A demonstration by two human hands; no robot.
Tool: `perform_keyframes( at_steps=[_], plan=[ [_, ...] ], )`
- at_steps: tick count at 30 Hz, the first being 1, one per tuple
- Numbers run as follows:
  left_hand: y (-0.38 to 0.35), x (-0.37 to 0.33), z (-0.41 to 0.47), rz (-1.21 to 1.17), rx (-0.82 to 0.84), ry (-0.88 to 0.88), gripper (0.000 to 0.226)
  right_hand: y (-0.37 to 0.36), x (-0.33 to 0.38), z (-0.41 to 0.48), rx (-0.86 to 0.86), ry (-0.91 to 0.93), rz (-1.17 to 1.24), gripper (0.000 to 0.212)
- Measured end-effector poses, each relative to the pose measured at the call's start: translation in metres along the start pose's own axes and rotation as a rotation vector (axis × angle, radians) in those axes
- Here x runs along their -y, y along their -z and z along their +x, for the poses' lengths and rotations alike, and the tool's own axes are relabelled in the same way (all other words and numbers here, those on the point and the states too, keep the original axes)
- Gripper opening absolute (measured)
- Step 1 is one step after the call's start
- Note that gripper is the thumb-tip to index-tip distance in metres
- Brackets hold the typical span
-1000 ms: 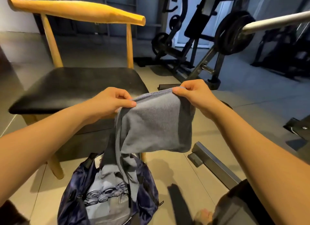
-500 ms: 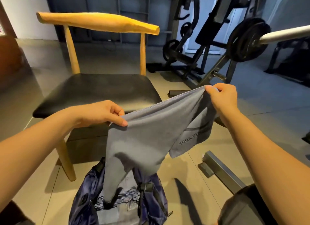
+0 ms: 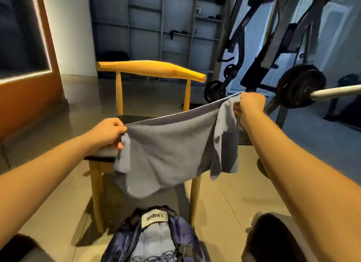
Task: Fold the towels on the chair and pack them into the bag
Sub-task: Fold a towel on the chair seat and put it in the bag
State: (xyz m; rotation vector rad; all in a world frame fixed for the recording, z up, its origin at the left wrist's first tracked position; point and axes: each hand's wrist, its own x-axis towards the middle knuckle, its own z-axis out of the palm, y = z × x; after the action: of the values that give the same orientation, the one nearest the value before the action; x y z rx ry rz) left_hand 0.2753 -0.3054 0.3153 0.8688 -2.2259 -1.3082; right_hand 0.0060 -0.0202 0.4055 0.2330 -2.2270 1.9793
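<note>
Sitting on the floor nearest the person, the bag waits beneath the grey towel, stretched taut in the air, likely to square it for folding. The left hand and right hand each pinch a top corner, fingers curled tight; the chair stands behind.

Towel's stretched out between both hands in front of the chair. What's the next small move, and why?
Probably bring the right hand across to the left hand, folding the towel in half. It hangs spread wide, held by its top corners above the bag, so it looks too loose to pack yet.
</note>
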Motion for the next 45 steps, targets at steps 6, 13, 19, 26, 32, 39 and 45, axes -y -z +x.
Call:
perform_keyframes(
  at_steps=[6,13,19,26,32,39,45],
  plan=[
    [0.068,-0.101,0.025,-0.170,-0.440,-0.329,0.008,-0.050,0.108,0.023,0.068,0.294,0.002,0.020],
    [0.041,-0.057,0.012,0.153,-0.465,-0.556,0.007,-0.073,0.050,-0.004,0.132,0.553,-0.011,0.019],
    [-0.027,0.069,0.010,0.644,0.167,-0.319,0.017,-0.097,-0.123,-0.046,0.820,0.576,-0.660,0.020],
    [0.000,0.077,0.069,0.598,-0.235,-0.160,0.013,-0.110,-0.123,-0.034,1.018,0.319,-0.567,0.025],
    [0.027,0.116,0.130,0.657,-0.315,0.232,0.032,-0.114,-0.142,0.007,0.561,-0.046,-0.532,0.020],
    [0.031,0.110,0.162,0.429,-0.257,0.415,0.038,-0.140,-0.128,-0.007,0.738,-0.054,-0.580,0.032],
    [0.027,0.088,0.156,0.307,-0.273,0.303,0.019,-0.150,-0.112,-0.001,0.636,-0.171,-0.292,0.020]
  ],
)
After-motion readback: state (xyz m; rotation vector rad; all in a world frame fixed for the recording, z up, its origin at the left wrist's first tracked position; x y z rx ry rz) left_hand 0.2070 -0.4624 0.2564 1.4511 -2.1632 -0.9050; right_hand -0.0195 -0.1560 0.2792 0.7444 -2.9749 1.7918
